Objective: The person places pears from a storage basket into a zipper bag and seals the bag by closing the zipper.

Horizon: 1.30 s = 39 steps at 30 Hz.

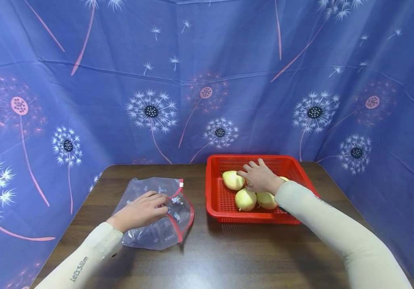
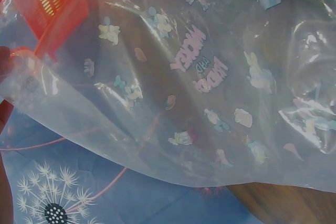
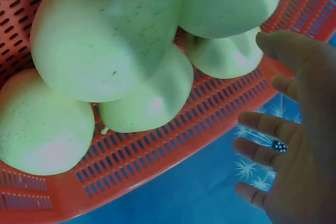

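Note:
A clear zip bag (image 1: pixel 152 235) with a red zip edge and small printed figures lies at the left, its mouth gaping toward the basket. My left hand (image 1: pixel 142 209) grips it at the mouth; in the left wrist view the printed plastic (image 2: pixel 199 103) fills most of the picture and the fingers show only at the left border. Several yellow-green pears (image 1: pixel 245 200) lie in a red basket (image 1: pixel 225 216). Over them hovers my right hand (image 1: pixel 261 177), fingers spread. The right wrist view has that hand (image 3: pixel 299 129) beside the pears (image 3: pixel 110 35), holding nothing.
A dark wooden table (image 1: pixel 214 257) carries the bag and the basket. Blue cloth (image 1: pixel 192 120) with a dandelion print hangs behind and along both sides of the table. The basket's raised rim stands between the pears and the bag.

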Each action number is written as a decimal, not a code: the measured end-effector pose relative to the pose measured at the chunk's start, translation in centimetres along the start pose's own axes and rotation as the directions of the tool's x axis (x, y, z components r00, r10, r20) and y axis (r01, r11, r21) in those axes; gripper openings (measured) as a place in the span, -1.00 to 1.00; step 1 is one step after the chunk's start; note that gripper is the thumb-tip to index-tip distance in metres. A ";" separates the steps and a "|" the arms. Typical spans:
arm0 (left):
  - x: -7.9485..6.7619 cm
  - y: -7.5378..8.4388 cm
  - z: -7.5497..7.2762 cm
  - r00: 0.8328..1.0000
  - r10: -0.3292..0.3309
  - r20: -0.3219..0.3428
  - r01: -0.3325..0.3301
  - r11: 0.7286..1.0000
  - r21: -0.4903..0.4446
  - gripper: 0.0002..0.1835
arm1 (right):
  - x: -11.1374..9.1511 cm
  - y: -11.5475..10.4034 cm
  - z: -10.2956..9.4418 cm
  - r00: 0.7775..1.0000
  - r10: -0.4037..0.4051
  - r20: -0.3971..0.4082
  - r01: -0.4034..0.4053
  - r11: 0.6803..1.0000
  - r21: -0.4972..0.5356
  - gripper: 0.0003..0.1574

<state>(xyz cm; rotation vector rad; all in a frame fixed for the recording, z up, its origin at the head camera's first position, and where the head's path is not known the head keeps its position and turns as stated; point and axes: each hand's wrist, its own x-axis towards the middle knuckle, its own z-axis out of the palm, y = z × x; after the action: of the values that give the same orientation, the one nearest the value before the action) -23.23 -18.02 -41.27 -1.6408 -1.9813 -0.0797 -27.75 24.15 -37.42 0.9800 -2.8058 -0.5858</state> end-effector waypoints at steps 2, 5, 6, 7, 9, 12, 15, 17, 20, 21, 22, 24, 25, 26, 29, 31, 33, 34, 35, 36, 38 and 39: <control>0.0 0.0 0.0 1.000 -0.004 0.006 0.004 1.000 -0.006 -0.72 | 0.1 0.1 0.3 1.000 -0.004 0.000 0.004 1.000 -0.007 -0.32; 0.0 0.0 0.1 1.000 -0.006 0.009 0.006 1.000 -0.013 -0.70 | 0.3 0.1 0.6 1.000 -0.011 -0.009 0.011 1.000 -0.001 -0.35; 0.1 0.0 0.0 1.000 -0.006 0.008 0.006 1.000 -0.012 -0.70 | 0.4 0.1 0.7 1.000 -0.014 -0.013 0.014 1.000 -0.001 -0.37; 0.1 0.0 0.0 1.000 -0.008 0.008 0.009 1.000 -0.012 -0.70 | 0.5 0.1 0.8 1.000 -0.015 -0.014 0.015 1.000 0.006 -0.38; 0.1 0.0 0.0 1.000 -0.009 0.006 0.009 1.000 -0.010 -0.67 | 0.7 0.1 0.9 1.000 -0.015 -0.007 0.015 1.000 0.018 -0.39; 0.1 0.1 0.0 1.000 -0.010 0.003 0.010 1.000 -0.008 -0.64 | 1.1 0.1 1.1 1.000 -0.008 0.021 0.008 1.000 0.020 -0.38; 0.2 0.1 -0.1 1.000 -0.011 0.001 0.011 1.000 -0.007 -0.63 | 1.5 0.1 1.2 0.998 0.002 0.055 -0.004 1.000 0.023 -0.36; 0.2 0.1 -0.1 1.000 -0.010 0.002 0.010 1.000 0.001 -0.65 | 1.7 0.0 1.1 0.998 0.007 0.065 -0.009 1.000 0.024 -0.34; 0.2 0.1 -0.1 1.000 -0.009 0.003 0.009 1.000 0.009 -0.74 | 2.0 0.0 1.0 0.997 0.014 0.081 -0.016 0.999 0.027 -0.30; 0.2 0.1 0.0 1.000 -0.008 0.002 0.008 1.000 0.012 -0.76 | 2.1 0.0 1.0 0.996 0.017 0.087 -0.019 0.999 0.026 -0.30; 0.2 0.1 0.0 1.000 -0.009 0.004 0.009 1.000 0.013 -0.79 | 2.1 -0.1 1.0 0.995 0.020 0.093 -0.022 0.999 0.025 -0.29; 0.1 0.2 0.0 1.000 -0.014 0.006 0.013 1.000 0.009 -0.82 | 2.3 0.0 1.1 0.994 0.027 0.110 -0.030 0.999 0.031 -0.29; 0.1 0.2 0.1 1.000 -0.013 0.007 0.013 1.000 0.010 -0.81 | 2.3 0.0 1.2 0.993 0.031 0.118 -0.035 0.999 0.036 -0.29; 0.0 0.2 0.1 1.000 -0.015 0.010 0.015 1.000 0.010 -0.81 | 2.4 0.0 1.3 0.992 0.034 0.124 -0.040 0.998 0.042 -0.28; -0.1 0.4 0.1 1.000 -0.020 0.017 0.019 1.000 0.009 -0.83 | 2.7 0.0 1.7 0.991 0.042 0.128 -0.051 0.996 0.067 -0.27; -0.2 0.4 0.1 1.000 -0.020 0.021 0.020 1.000 0.012 -0.84 | 2.9 0.0 1.9 0.990 0.046 0.135 -0.057 0.995 0.079 -0.24; -0.2 0.5 0.1 0.999 -0.023 0.024 0.023 1.000 0.014 -0.87 | 3.0 0.0 2.0 0.990 0.048 0.136 -0.061 0.994 0.091 -0.23; -0.3 0.5 0.1 0.999 -0.024 0.025 0.023 1.000 0.015 -0.87 | 3.1 0.0 2.0 0.989 0.050 0.141 -0.064 0.993 0.097 -0.22; -0.3 0.5 0.2 0.999 -0.025 0.026 0.024 1.000 0.015 -0.88 | 3.1 0.0 2.1 0.988 0.051 0.144 -0.067 0.992 0.105 -0.21; -0.3 0.5 0.2 0.999 -0.025 0.026 0.024 1.000 0.017 -0.89 | 3.2 0.0 2.1 0.988 0.054 0.145 -0.071 0.991 0.116 -0.20; -0.2 0.4 0.2 0.999 -0.023 0.024 0.022 1.000 0.016 -0.89 | 3.4 0.0 2.2 0.988 0.054 0.144 -0.074 0.987 0.140 -0.18; -0.2 0.4 0.2 1.000 -0.021 0.024 0.020 1.000 0.016 -0.89 | 3.4 0.0 2.3 0.989 0.052 0.139 -0.073 0.986 0.148 -0.17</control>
<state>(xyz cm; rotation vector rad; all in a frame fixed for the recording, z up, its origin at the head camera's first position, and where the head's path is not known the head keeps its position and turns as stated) -22.90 -17.98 -41.64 -1.6190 -2.0120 -0.0525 -30.94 22.71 -39.60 0.9048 -3.0280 -0.4503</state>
